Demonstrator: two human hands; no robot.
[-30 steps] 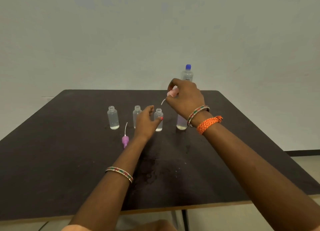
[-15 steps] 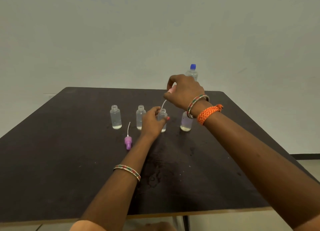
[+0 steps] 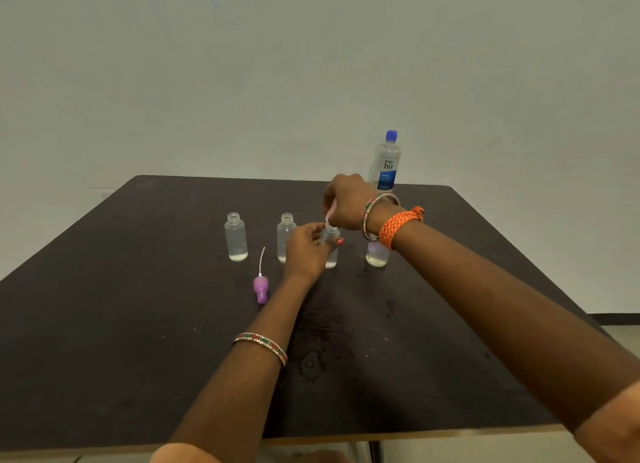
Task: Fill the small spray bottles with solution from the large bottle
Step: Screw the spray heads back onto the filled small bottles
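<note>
Several small clear bottles stand in a row on the dark table (image 3: 104, 324), each with a little liquid at the bottom. My left hand (image 3: 306, 251) grips the third bottle (image 3: 331, 247). My right hand (image 3: 346, 201) holds a pink spray top (image 3: 330, 213) right over that bottle's neck, its tube down inside. The leftmost bottle (image 3: 236, 237) and the second bottle (image 3: 285, 235) stand uncapped. The fourth bottle (image 3: 376, 254) is partly hidden behind my right wrist. The large bottle (image 3: 388, 162) with a blue cap stands upright behind my right hand.
A purple spray top (image 3: 260, 287) with a white tube lies on the table in front of the second bottle. Wet patches (image 3: 318, 355) mark the table surface between my forearms. A plain wall rises behind the table's far edge.
My right hand has come down with the pink spray top, and its tube has gone into the third bottle's neck. My left hand closed around that bottle.
</note>
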